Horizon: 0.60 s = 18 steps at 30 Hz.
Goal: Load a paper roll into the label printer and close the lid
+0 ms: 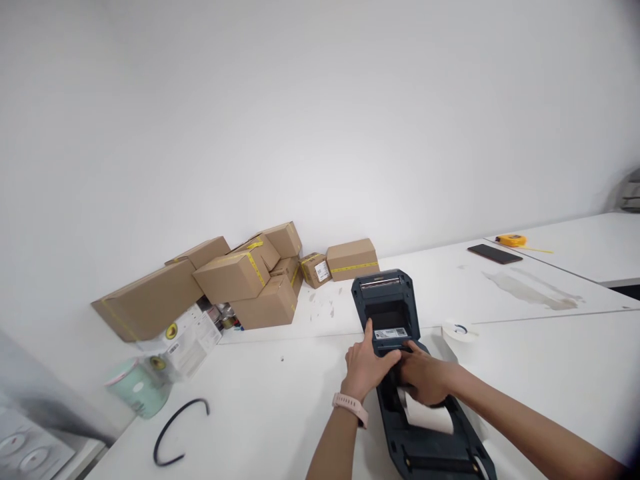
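Observation:
A dark label printer [383, 390] stands on the white table with its lid [387, 297] raised. A roll of white label paper [429, 415] lies in its open body. At the printer's left side, my left hand [367, 367] has its index finger pointing up along the lid and its thumb stretched across toward my right hand. My right hand [425, 377] reaches into the body just above the roll, fingers curled down. What those fingertips grip, if anything, is hidden. A pink band [350, 407] circles my left wrist.
Cardboard boxes [265, 300] with yellow tape are stacked at the back left. A mint-green canister [140, 387] and a black cable [167, 433] lie nearer on the left. Right of the printer are a label roll [460, 331], a dark phone [494, 253] and a yellow tape measure [511, 241].

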Each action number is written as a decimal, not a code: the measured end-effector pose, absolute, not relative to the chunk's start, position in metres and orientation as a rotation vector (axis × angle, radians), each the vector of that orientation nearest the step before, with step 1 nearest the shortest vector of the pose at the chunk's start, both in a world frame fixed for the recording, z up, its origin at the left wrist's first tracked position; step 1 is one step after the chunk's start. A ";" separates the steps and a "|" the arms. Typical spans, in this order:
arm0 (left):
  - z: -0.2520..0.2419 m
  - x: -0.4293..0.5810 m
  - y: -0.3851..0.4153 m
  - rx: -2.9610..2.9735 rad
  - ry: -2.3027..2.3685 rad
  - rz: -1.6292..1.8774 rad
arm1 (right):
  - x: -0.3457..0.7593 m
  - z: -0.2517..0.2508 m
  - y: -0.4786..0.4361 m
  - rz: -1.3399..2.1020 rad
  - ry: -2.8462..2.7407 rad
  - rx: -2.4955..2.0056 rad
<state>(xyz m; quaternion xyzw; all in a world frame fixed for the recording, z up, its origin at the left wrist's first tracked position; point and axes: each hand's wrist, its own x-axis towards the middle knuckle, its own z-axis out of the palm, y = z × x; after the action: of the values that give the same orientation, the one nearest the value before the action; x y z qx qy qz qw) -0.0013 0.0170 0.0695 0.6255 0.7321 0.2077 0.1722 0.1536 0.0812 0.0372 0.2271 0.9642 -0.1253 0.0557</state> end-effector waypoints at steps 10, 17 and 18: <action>0.075 -0.002 0.018 1.836 2.028 0.451 | 0.168 0.064 0.085 -0.619 2.940 0.621; 0.069 0.000 0.015 1.860 2.003 0.476 | 0.268 0.101 0.067 -1.670 3.001 0.785; 0.067 0.001 0.015 1.850 2.012 0.494 | 0.286 0.096 0.065 -1.704 3.001 0.874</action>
<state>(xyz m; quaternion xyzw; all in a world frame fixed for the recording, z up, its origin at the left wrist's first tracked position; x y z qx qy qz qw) 0.0007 0.0145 0.0673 0.6551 0.7124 0.1748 0.1810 0.2856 0.0645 0.0960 0.2401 0.8246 -0.4683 -0.2075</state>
